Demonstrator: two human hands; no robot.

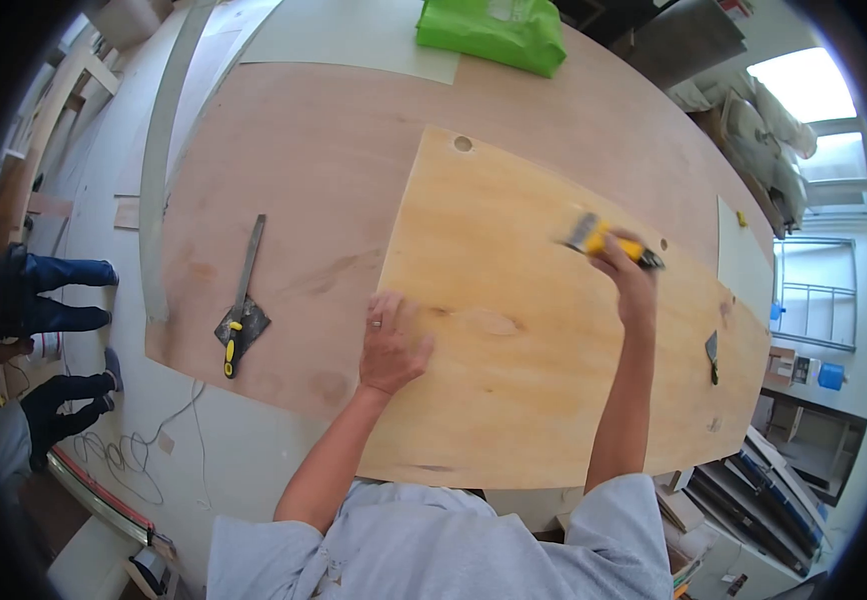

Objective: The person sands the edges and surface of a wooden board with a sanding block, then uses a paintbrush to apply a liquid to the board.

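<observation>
While the left hand (392,345) presses flat on the plywood sheet (554,330), the right hand (626,272) grips a yellow-handled tool (609,240), mid-stroke; next calls for another steady pass.

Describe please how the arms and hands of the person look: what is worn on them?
Both arms are bare from the short sleeves down; the sleeves belong to a light grey-blue T-shirt. The left hand wears a ring on one finger. The right hand wears no glove, and no ring or watch shows on it.

Reddish plywood table (334,190) under pale board (554,380), trowel (239,325), green bag (494,32)
</observation>
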